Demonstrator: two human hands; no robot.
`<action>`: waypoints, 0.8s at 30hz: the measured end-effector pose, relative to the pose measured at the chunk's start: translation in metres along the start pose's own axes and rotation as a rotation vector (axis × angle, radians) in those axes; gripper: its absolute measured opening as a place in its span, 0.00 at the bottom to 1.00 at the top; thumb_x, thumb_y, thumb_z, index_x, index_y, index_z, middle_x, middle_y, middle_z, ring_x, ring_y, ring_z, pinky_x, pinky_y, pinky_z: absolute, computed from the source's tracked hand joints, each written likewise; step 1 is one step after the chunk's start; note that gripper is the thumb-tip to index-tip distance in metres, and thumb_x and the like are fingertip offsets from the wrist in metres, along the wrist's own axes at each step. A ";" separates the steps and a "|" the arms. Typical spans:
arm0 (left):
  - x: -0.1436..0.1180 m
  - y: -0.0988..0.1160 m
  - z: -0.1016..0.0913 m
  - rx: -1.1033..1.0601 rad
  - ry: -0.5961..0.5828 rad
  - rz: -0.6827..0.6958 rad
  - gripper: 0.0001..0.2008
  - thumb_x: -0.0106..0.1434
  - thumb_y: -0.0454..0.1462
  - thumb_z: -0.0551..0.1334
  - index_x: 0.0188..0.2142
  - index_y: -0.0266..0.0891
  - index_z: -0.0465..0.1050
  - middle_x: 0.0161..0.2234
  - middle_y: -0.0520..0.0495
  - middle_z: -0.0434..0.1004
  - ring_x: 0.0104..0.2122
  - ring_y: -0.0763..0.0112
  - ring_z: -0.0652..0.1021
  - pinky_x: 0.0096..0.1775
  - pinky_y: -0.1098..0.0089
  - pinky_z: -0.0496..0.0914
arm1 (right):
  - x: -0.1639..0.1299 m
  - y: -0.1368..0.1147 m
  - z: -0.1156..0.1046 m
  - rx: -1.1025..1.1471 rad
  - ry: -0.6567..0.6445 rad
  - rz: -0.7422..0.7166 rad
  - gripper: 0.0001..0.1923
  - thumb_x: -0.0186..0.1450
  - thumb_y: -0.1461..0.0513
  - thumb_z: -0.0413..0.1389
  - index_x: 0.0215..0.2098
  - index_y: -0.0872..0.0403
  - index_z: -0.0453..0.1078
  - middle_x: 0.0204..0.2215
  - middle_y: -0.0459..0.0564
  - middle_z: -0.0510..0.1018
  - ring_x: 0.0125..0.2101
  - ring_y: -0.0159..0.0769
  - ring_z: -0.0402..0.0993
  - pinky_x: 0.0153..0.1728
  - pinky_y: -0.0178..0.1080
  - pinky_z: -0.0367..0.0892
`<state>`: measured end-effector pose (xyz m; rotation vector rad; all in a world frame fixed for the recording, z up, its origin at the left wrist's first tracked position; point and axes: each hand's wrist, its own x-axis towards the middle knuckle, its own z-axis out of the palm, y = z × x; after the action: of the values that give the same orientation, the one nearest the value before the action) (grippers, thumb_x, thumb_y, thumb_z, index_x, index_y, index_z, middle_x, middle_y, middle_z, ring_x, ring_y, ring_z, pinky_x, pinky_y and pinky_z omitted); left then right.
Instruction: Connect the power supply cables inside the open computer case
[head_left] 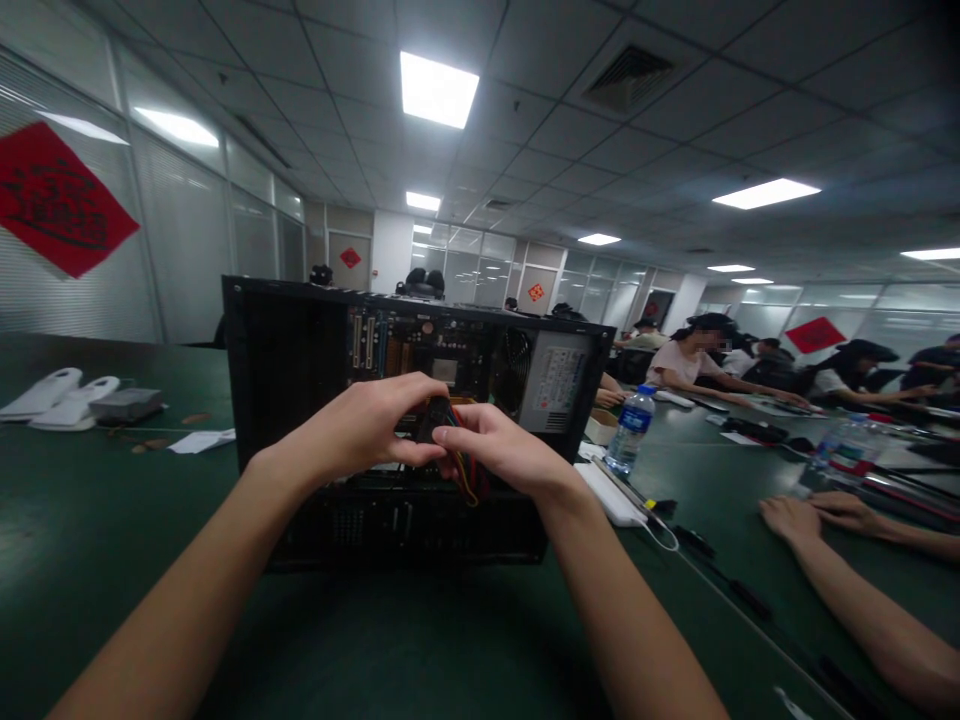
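Head cam: L hand & R hand meet in front of the open side of a black PC case, roughly midway btwn its L & R edges. Black plug sits right at the fingertips, btwn the two hands. L hand is closed down narrow, thumb & index pinching the plug from its L side. R hand is narrow too, thumb tip pressed on the plug's lower R side; some R fingers hidden. Coloured wires (red, yellow etc.) hang just below the R fingers. Can't tell if plug touches anything inside the case.

Case stands on the green worktop. Circuit board shows nr case's top edge; fan & silver power box w/ label fill its upper R corner.

Toward worktop's far L edge: grey box & white paper, paper nearer the case. Just beside case's R edge: water bottle w/ blue label, upright, & white block w/ a white cable. Further R, well apart from the case, co-worker's hands rest on the worktop.
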<state>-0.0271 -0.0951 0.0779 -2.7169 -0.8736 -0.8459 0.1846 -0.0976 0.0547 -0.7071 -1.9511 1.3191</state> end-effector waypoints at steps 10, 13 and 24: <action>0.000 -0.023 0.001 -0.096 0.023 -0.010 0.26 0.61 0.49 0.67 0.54 0.38 0.71 0.48 0.42 0.78 0.44 0.61 0.79 0.44 0.65 0.72 | 0.020 0.028 -0.014 -0.384 0.346 -0.298 0.17 0.75 0.54 0.44 0.44 0.56 0.69 0.34 0.51 0.78 0.34 0.36 0.76 0.36 0.38 0.72; -0.001 -0.026 -0.004 -0.159 0.023 -0.025 0.26 0.62 0.50 0.66 0.54 0.37 0.71 0.47 0.42 0.79 0.43 0.62 0.79 0.44 0.66 0.72 | 0.025 0.041 -0.018 -0.794 0.460 -0.569 0.17 0.72 0.61 0.50 0.58 0.54 0.64 0.50 0.57 0.75 0.50 0.42 0.73 0.51 0.45 0.70; 0.002 -0.022 0.012 -0.379 -0.180 -0.047 0.20 0.67 0.44 0.63 0.56 0.40 0.71 0.52 0.43 0.78 0.49 0.63 0.78 0.51 0.66 0.71 | 0.020 0.057 -0.013 -1.262 0.368 -0.891 0.15 0.75 0.61 0.48 0.48 0.52 0.77 0.46 0.57 0.77 0.50 0.43 0.72 0.54 0.46 0.69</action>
<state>-0.0327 -0.0719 0.0690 -3.1535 -0.8927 -0.8624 0.1858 -0.0553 0.0097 -0.4137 -2.1776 -0.6252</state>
